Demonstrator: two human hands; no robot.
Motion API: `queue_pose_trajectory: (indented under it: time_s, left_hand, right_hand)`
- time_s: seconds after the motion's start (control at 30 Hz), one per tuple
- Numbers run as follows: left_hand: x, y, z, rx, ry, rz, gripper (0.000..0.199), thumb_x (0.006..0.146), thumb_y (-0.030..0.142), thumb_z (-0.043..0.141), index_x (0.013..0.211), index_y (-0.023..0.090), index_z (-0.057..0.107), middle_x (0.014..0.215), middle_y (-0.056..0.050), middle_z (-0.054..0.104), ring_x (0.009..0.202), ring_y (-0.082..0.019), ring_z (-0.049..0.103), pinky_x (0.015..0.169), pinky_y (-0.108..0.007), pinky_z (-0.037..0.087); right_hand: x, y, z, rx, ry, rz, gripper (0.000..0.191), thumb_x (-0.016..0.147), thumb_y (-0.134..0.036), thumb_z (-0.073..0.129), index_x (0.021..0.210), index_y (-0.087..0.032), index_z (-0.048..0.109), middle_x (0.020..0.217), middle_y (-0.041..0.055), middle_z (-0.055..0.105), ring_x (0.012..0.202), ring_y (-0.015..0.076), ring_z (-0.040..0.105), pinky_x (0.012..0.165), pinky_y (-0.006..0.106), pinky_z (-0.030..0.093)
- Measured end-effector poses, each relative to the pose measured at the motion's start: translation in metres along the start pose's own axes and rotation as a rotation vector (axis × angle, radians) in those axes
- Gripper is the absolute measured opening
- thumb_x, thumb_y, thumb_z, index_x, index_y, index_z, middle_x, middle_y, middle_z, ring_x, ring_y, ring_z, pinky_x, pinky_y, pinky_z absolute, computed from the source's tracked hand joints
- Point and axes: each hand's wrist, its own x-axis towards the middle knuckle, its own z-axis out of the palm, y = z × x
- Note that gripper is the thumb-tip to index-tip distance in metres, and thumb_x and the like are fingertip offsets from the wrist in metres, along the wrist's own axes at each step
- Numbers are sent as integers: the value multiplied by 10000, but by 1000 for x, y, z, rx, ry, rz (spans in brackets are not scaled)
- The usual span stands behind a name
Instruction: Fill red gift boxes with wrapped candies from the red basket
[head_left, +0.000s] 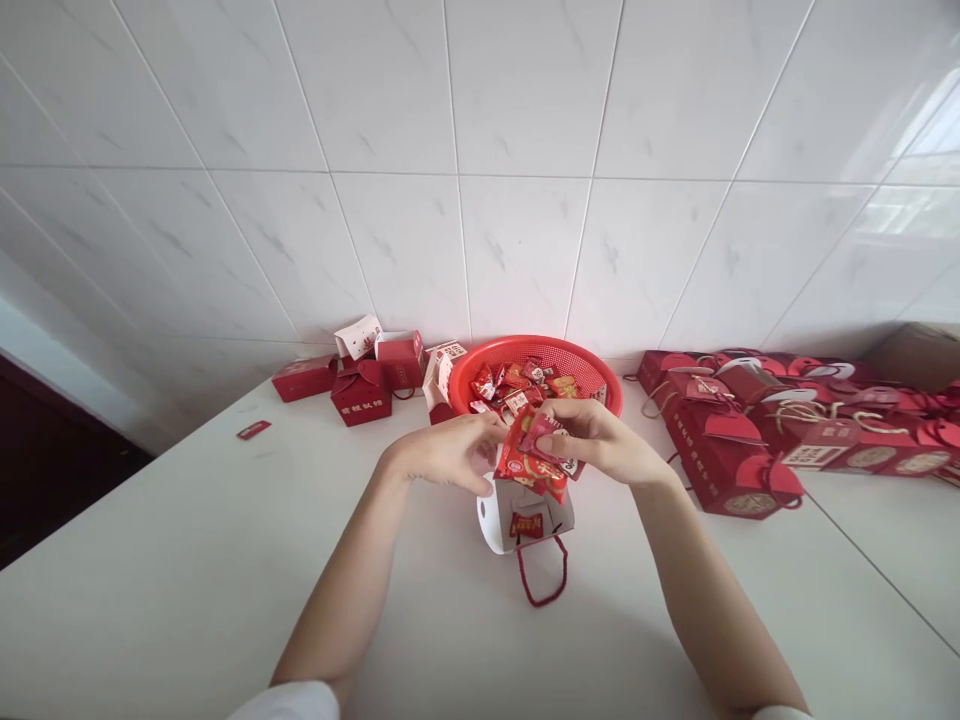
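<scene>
Background: a wall of white ceramic tiles with grey veins (525,170) rises behind a long white counter (187,580).

Left hand: the left hand (450,452) is held above the counter, its fingers bent and coming near together at the packets; I cannot tell if it has real hold of them.

Right hand: the right hand (600,440) is mostly closed, and its thumb and fingers pinch the packets.

Packets: shiny red candy packets (529,462) are between both hands, just above the box.

Box: a white paper gift box (525,515) with a red cord handle (541,580) stands open at 6 o'clock from the hands.

At 12 o'clock: a round red plastic basket (536,370) is full of similar packets.

At 10 o'clock: small red cardboard boxes (361,392) stand by the wall.

At 3 o'clock: many red gift boxes with heart-shaped flaps (720,440) lie together.
</scene>
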Motion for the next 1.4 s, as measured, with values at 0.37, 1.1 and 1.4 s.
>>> queue_pose_trajectory:
  time_s: [0.37, 1.1, 1.4]
  left_hand:
    - [0, 6, -1, 130, 1, -65, 410, 657, 171, 732, 1066, 198, 711, 1129, -47, 589, 1030, -248, 612, 840, -295, 499]
    - [0, -1, 0, 84, -43, -100, 715, 658, 205, 758, 1358, 273, 628, 1231, -61, 582, 1000, -229, 635, 807, -283, 513]
    - [-7, 2, -3, 148, -42, -130, 710, 715, 427, 785, 1372, 217, 615, 1238, -92, 636, 1115, -282, 628, 887, -306, 502]
  right_hand:
    - [2, 4, 7, -419, -126, 27, 109, 906, -223, 553, 872, -172, 643, 757, -8, 591, 664, 124, 479, 605, 245, 388]
    - [-1, 7, 9, -680, -165, 66, 203, 881, -150, 579, 1052, -198, 678, 991, 61, 741, 829, 198, 663, 712, 296, 471]
    - [-23, -10, -9, -697, -58, 59, 119, 890, -272, 641, 956, -222, 726, 847, 31, 706, 724, 164, 615, 640, 272, 457]
